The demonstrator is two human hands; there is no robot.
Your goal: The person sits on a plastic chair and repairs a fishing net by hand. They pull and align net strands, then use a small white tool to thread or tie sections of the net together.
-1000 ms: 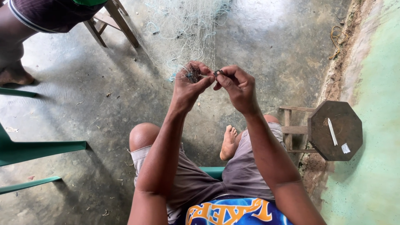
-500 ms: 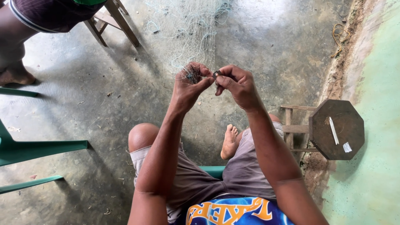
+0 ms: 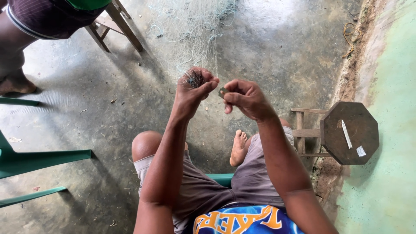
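Note:
My left hand (image 3: 190, 91) is closed around a bunched dark part of a thin pale fishing net (image 3: 195, 39). The net spreads away from that hand over the concrete floor. My right hand (image 3: 247, 99) is just to the right of it and pinches a small dark piece (image 3: 222, 92) between thumb and fingers. The two hands are almost touching above my knees. I sit on a green seat (image 3: 222, 178), one bare foot (image 3: 238, 147) resting on the floor.
An octagonal wooden stool (image 3: 342, 147) with a white stick on top stands at the right by a green wall (image 3: 385, 86). A green plastic chair (image 3: 26, 160) is at the left. Another person's leg (image 3: 17, 56) and a wooden stool (image 3: 115, 21) are at top left.
My right hand has drawn slightly away from the left, opening a small gap. The left hand keeps the bunched net.

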